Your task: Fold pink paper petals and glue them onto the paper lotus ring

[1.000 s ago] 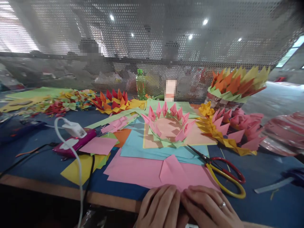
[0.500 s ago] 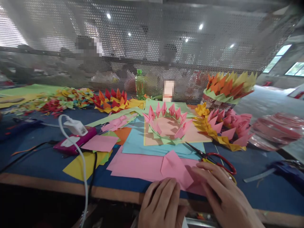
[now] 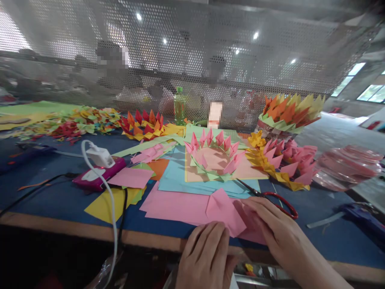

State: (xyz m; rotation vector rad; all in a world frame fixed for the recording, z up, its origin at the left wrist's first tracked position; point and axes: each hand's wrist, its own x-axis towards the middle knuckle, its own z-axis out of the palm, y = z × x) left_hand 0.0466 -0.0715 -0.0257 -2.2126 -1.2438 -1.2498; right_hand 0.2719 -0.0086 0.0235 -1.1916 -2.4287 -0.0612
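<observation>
Several pink paper sheets (image 3: 174, 208) lie at the table's front edge, with a small partly folded pink paper square (image 3: 224, 210) on top. My left hand (image 3: 207, 255) rests at the square's near edge, fingers together and bent over the paper; its thumb is mostly hidden. From the right, my right hand (image 3: 276, 226) presses its closed fingertips against the square's right side, its thumb hidden underneath. Red-handled scissors (image 3: 279, 200) lie just beyond the right hand, partly covered by it. Behind the sheets sits a ring of folded pink and green paper petals (image 3: 215, 160) on blue paper (image 3: 177, 180).
Left of the sheets are a magenta power strip (image 3: 100, 172) with a white cable (image 3: 112, 212), and a yellow paper (image 3: 108, 204). Petal rings (image 3: 279, 164), a clear pink plastic roll (image 3: 349, 166) and a blue tool (image 3: 363, 218) lie right. A green-capped bottle (image 3: 179, 106) stands behind.
My right hand has shifted slightly up and left along the pink square, covering the scissors' yellow part. My left hand stays nearly in place. The view has shifted a little.
</observation>
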